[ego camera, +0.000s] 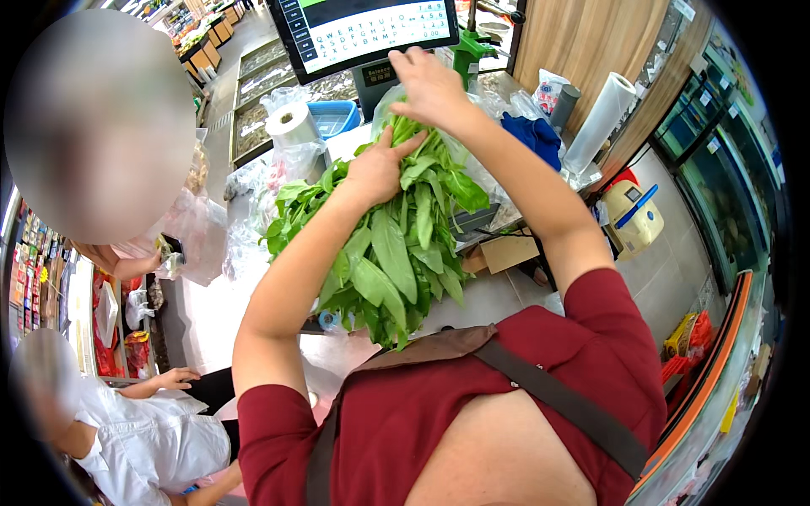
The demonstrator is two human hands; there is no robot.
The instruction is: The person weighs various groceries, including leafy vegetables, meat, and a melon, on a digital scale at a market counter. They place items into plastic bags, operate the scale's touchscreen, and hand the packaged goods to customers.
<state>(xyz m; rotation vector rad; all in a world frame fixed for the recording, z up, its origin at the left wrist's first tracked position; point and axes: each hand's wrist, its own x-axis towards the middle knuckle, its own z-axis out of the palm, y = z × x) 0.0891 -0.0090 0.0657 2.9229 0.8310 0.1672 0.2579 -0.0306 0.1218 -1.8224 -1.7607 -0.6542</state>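
Observation:
A large bunch of leafy green vegetables (395, 253) lies over the near side of the counter, its stems pointing away inside a clear plastic bag (386, 104). My left hand (380, 167) presses on the stems with its fingers spread; whether it grips them is hard to tell. Above the stems, just below the lit screen (380, 31) of a weighing scale, my right hand (430, 88) is raised with its fingers apart and nothing visible in it. The screen shows a keyboard and number keys.
Left of the scale stand a roll of plastic bags (291, 123) and a blue basket (335, 118). A blue cloth (535, 136) and a tall plastic roll (601, 120) are at right. One person holds a phone (172, 248) at left; another, in a white shirt (152, 436), is lower left.

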